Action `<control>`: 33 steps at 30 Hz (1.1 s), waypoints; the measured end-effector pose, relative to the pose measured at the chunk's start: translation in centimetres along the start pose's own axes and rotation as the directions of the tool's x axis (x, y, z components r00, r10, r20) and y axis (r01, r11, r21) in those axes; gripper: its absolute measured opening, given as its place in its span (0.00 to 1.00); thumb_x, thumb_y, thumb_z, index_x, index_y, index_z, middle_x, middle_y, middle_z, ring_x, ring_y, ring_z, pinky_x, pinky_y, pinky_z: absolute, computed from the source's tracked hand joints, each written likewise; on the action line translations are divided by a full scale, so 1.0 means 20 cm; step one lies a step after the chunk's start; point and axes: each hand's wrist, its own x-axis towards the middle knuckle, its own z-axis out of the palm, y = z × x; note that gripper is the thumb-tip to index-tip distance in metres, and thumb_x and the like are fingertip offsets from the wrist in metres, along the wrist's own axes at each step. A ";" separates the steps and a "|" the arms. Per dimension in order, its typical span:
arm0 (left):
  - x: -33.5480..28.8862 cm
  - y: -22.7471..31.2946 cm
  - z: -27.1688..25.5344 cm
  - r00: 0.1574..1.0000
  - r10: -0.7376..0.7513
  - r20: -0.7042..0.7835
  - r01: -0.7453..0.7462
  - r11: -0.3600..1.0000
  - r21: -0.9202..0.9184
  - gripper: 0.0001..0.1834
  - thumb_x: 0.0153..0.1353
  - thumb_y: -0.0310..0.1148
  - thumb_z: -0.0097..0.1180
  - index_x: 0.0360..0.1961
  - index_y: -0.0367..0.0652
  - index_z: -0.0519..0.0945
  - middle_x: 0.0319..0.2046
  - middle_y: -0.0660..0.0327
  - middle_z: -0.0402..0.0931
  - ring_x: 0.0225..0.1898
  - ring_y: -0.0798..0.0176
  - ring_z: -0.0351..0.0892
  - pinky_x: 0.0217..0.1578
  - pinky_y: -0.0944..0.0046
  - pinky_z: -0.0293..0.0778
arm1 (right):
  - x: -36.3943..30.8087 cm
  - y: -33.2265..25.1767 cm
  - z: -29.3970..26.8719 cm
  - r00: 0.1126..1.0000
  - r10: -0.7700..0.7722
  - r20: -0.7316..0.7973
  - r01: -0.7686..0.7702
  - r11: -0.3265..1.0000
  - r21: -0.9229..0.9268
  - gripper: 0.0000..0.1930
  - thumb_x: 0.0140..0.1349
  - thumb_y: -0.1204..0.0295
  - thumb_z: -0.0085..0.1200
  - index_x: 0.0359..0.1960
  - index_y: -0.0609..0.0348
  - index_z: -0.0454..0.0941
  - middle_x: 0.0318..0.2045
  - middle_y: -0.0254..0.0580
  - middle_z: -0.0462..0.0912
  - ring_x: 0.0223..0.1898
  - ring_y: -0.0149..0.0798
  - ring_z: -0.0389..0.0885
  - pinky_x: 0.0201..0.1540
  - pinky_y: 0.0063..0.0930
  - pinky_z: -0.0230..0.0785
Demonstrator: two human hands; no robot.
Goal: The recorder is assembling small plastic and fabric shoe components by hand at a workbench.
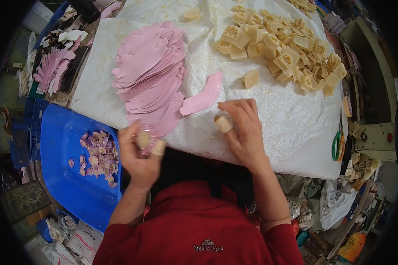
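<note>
My left hand [137,165], slightly blurred, is closed on a small beige piece with a pink strip around it [147,140], just over the front edge of the white-covered table. A finger cover sits on that thumb. My right hand [247,139] rests over the cloth with thumb and forefinger apart and nothing visible between them; its thumb also wears a beige cover. Close to its fingertips lies a single curved pink strip [205,97]. Beyond my left hand spreads a fanned stack of pink strips [150,62]. One loose beige hollow piece [251,79] lies past my right hand.
A heap of beige hollow pieces [292,53] covers the far right of the white cloth [292,145]. At the left, a blue bin [70,190] holds pink-wrapped pieces [101,154]. Scissors with green and orange handles [338,145] lie at the table's right edge.
</note>
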 end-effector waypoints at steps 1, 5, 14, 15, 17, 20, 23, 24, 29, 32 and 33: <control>0.00 -0.07 -0.10 0.996 -0.058 -0.066 0.065 0.993 0.099 0.27 0.51 0.29 0.65 0.52 0.35 0.70 0.46 0.55 0.67 0.46 0.62 0.69 0.47 0.65 0.68 | 0.03 0.01 0.00 1.000 -0.004 0.004 0.004 1.000 0.004 0.20 0.47 0.82 0.54 0.46 0.60 0.75 0.40 0.44 0.76 0.44 0.49 0.69 0.47 0.37 0.64; 0.03 -0.30 -0.56 0.942 -0.145 -0.302 0.302 0.758 0.577 0.27 0.53 0.28 0.61 0.56 0.39 0.71 0.48 0.54 0.67 0.50 0.57 0.68 0.51 0.63 0.65 | 0.13 0.03 0.01 0.993 -0.084 0.080 0.097 0.981 -0.167 0.23 0.44 0.84 0.52 0.47 0.58 0.75 0.48 0.37 0.76 0.50 0.47 0.69 0.55 0.38 0.60; 0.10 -0.16 -0.42 0.969 0.176 -0.171 0.002 0.691 0.723 0.23 0.52 0.23 0.57 0.53 0.39 0.73 0.46 0.53 0.68 0.48 0.52 0.68 0.50 0.58 0.64 | 0.24 0.07 0.12 0.949 -0.266 0.170 0.309 0.896 -0.319 0.22 0.45 0.85 0.48 0.45 0.58 0.77 0.44 0.39 0.78 0.52 0.45 0.69 0.60 0.42 0.53; 0.11 -0.11 -0.34 0.976 0.203 -0.082 -0.118 0.801 0.587 0.22 0.52 0.23 0.57 0.51 0.38 0.74 0.44 0.52 0.70 0.46 0.52 0.69 0.48 0.58 0.66 | 0.23 0.08 0.10 0.958 -0.231 0.171 0.278 0.899 -0.340 0.20 0.44 0.85 0.49 0.42 0.58 0.77 0.40 0.39 0.78 0.49 0.44 0.70 0.57 0.41 0.55; 0.11 -0.01 -0.21 0.963 0.220 0.156 -0.262 0.901 0.346 0.20 0.51 0.22 0.57 0.49 0.37 0.74 0.39 0.54 0.74 0.41 0.54 0.73 0.44 0.62 0.69 | 0.21 0.06 0.05 0.965 -0.196 0.173 0.248 0.899 -0.361 0.17 0.44 0.85 0.50 0.38 0.58 0.78 0.36 0.38 0.77 0.45 0.44 0.71 0.54 0.39 0.56; 0.10 0.15 0.05 0.955 0.064 0.291 -0.074 0.997 0.024 0.16 0.54 0.26 0.58 0.46 0.36 0.76 0.35 0.57 0.74 0.35 0.60 0.73 0.38 0.65 0.70 | 0.18 0.01 -0.04 0.978 -0.198 -0.069 0.185 0.968 -0.168 0.20 0.36 0.89 0.49 0.33 0.55 0.76 0.28 0.37 0.72 0.39 0.43 0.70 0.47 0.36 0.55; 0.08 0.17 0.27 0.915 -0.119 0.387 0.256 0.910 -0.327 0.16 0.60 0.32 0.54 0.48 0.37 0.76 0.34 0.60 0.73 0.34 0.66 0.71 0.37 0.67 0.69 | 0.15 -0.04 -0.12 0.988 -0.140 0.060 0.133 0.986 0.101 0.19 0.36 0.89 0.48 0.32 0.55 0.76 0.27 0.36 0.73 0.36 0.43 0.70 0.45 0.34 0.58; 0.07 0.16 0.31 0.874 -0.181 0.450 0.412 0.768 -0.490 0.17 0.64 0.35 0.51 0.50 0.37 0.75 0.33 0.62 0.73 0.33 0.70 0.69 0.35 0.69 0.68 | 0.14 -0.06 -0.14 0.982 -0.110 0.155 0.080 0.979 0.186 0.17 0.39 0.88 0.52 0.33 0.57 0.75 0.27 0.37 0.74 0.34 0.44 0.71 0.41 0.32 0.61; 0.11 0.19 0.37 0.723 -0.251 0.643 0.565 0.751 -0.342 0.22 0.71 0.39 0.39 0.57 0.32 0.69 0.27 0.65 0.72 0.30 0.75 0.68 0.32 0.73 0.65 | 0.17 0.16 -0.20 0.991 0.131 0.036 -0.136 0.951 0.278 0.22 0.45 0.87 0.54 0.45 0.56 0.77 0.38 0.42 0.78 0.43 0.44 0.74 0.50 0.31 0.66; 0.09 0.14 0.39 0.677 -0.347 0.649 0.734 0.375 -0.566 0.24 0.71 0.40 0.40 0.56 0.29 0.69 0.28 0.61 0.74 0.28 0.73 0.69 0.30 0.71 0.66 | 0.23 0.29 -0.14 0.948 0.157 -0.275 -0.187 0.978 -0.086 0.24 0.47 0.89 0.49 0.48 0.55 0.76 0.43 0.42 0.77 0.49 0.47 0.70 0.55 0.34 0.63; 0.09 0.15 0.39 0.671 -0.339 0.659 0.739 0.371 -0.562 0.24 0.71 0.40 0.40 0.56 0.29 0.69 0.28 0.61 0.74 0.28 0.73 0.69 0.30 0.71 0.66 | 0.22 0.34 -0.12 0.971 0.113 -0.210 -0.156 0.967 -0.201 0.26 0.47 0.90 0.47 0.49 0.54 0.76 0.45 0.41 0.76 0.51 0.48 0.69 0.56 0.35 0.62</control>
